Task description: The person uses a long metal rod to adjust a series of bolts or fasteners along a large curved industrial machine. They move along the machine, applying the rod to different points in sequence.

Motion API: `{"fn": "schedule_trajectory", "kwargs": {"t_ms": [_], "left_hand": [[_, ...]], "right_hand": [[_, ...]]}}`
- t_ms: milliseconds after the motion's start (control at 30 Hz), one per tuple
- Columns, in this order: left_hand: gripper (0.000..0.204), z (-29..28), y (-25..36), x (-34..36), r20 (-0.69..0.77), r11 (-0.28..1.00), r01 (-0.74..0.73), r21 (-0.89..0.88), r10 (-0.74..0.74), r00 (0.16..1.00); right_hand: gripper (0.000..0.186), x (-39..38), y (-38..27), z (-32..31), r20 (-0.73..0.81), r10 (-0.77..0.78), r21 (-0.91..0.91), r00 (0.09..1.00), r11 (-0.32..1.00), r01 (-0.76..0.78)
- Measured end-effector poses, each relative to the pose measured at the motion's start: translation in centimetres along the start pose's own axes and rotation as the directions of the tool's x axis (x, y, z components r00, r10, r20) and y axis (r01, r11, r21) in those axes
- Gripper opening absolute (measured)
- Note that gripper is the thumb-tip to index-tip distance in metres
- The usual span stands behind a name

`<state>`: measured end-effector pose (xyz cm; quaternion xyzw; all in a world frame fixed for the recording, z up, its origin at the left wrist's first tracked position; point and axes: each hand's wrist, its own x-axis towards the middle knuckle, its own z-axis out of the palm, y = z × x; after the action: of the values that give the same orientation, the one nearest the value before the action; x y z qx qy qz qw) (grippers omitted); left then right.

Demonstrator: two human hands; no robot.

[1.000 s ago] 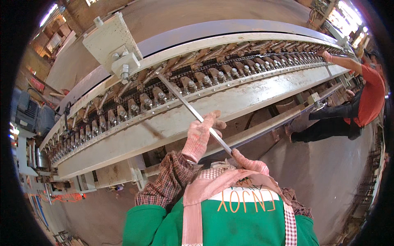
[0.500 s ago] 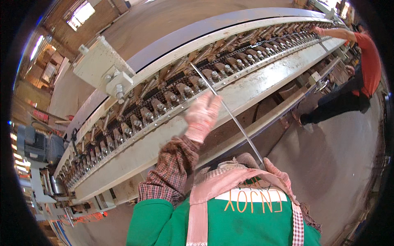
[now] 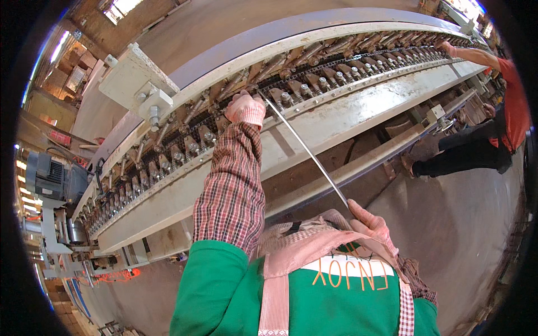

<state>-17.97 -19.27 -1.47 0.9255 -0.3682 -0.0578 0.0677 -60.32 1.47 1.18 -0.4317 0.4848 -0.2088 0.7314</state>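
Note:
A long thin metal rod (image 3: 307, 148) slants from the machine's row of clamps down to my waist. My right hand (image 3: 371, 224), in a pale pink work glove, is closed around its near end in front of the apron. My left hand (image 3: 245, 109), gloved too, reaches into the row of spring-loaded metal clamps (image 3: 283, 96), right beside the rod's far end. Its fingers curl down among the clamps, and what they grip is hidden. A dark chain (image 3: 314, 70) runs along behind the clamps.
The long pale machine beam (image 3: 358, 126) crosses in front of me, with a lower rail (image 3: 358, 162) beneath. A white bracket with a bolt (image 3: 137, 84) stands up at left, beyond it a motor (image 3: 53, 175). At right a person in red (image 3: 510, 106) reaches onto the same machine.
My left hand has moved forward and left, off the rod's middle and onto the clamps by its far end. My right hand stays on the near end.

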Motion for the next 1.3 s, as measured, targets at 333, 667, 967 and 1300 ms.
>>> {"fn": "schedule_trajectory", "kwargs": {"t_ms": [333, 667, 967, 1300], "left_hand": [[0.048, 1.9, -1.0, 1.0, -0.028, 0.943, 0.162, -0.292, -0.178, 0.984], [0.047, -0.9, 0.2, -0.2, -0.008, 0.958, 0.157, -0.238, -0.164, 0.986], [0.055, -1.1, 0.3, 0.3, 0.013, 0.994, 0.077, -0.076, -0.076, 0.997], [0.054, -0.4, -0.1, 1.2, 0.011, 0.991, 0.13, -0.04, -0.129, 0.992]], "right_hand": [[0.051, 2.4, -0.1, -3.4, -0.017, 0.009, -0.252, 1.0, 0.968, -0.013], [0.054, 3.8, -3.6, -4.4, -0.028, 0.105, -0.342, 0.994, 0.933, -0.108], [0.06, 5.2, -3.9, -3.1, -0.04, 0.097, -0.143, 0.994, 0.984, -0.102], [0.062, 5.2, -2.9, -7.3, 0.063, 0.025, -0.455, 0.998, 0.891, 0.007]]}}
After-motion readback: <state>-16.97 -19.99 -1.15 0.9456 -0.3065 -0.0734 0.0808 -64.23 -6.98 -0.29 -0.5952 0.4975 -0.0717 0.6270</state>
